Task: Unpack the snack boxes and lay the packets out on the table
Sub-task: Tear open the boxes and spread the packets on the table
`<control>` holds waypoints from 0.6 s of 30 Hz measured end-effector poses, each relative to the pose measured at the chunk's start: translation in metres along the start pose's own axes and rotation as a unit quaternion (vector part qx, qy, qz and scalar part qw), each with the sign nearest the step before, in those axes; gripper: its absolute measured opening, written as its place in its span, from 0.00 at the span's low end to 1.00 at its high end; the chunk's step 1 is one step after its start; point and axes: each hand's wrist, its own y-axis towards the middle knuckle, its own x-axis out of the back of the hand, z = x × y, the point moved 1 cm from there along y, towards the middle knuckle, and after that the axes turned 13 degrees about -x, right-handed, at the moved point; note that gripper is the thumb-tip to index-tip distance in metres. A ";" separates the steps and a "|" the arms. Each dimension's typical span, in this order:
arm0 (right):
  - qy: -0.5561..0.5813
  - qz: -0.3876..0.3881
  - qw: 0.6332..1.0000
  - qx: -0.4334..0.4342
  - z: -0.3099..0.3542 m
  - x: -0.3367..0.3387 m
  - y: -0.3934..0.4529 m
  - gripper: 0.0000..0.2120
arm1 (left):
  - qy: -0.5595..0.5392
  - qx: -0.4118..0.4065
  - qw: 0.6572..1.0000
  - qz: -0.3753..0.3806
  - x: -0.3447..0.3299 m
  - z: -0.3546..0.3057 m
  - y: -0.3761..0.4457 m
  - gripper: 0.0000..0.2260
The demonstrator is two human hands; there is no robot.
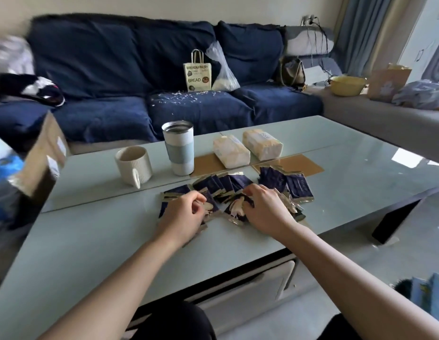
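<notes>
Several dark blue snack packets (299, 187) with gold edges lie in an overlapping spread on the pale glass table (90, 241). My left hand (186, 214) rests on the left part of the spread, its fingers curled and pinching a packet. My right hand (265, 207) lies on the middle of the spread, its fingers curled round a packet with a light picture on it. Two flattened brown cardboard pieces (302, 163) lie just behind the packets. A brown box (44, 155) shows blurred at the left edge.
Behind the packets stand a white ribbed mug (133, 165), a white and blue tumbler (179, 148) and two wrapped pale loaves (248, 148). A dark blue sofa (140, 82) with a paper bread bag (197, 73) runs behind the table. Blue boxes (429, 298) sit at the lower right.
</notes>
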 end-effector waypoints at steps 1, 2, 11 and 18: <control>-0.004 0.009 1.000 0.012 0.006 -0.005 0.002 0.16 | 0.002 0.008 1.000 -0.011 0.005 0.007 -0.001 0.07; -0.011 0.017 0.999 0.027 0.011 -0.009 0.005 0.17 | 0.008 0.016 1.000 -0.020 0.009 0.014 -0.003 0.07; 0.001 0.106 0.994 0.014 0.055 -0.049 0.019 0.18 | 0.071 0.135 0.988 0.007 0.023 0.058 -0.011 0.31; -0.029 0.160 0.986 -0.027 0.074 -0.067 0.025 0.24 | 0.060 0.109 0.991 0.048 0.008 0.064 -0.017 0.44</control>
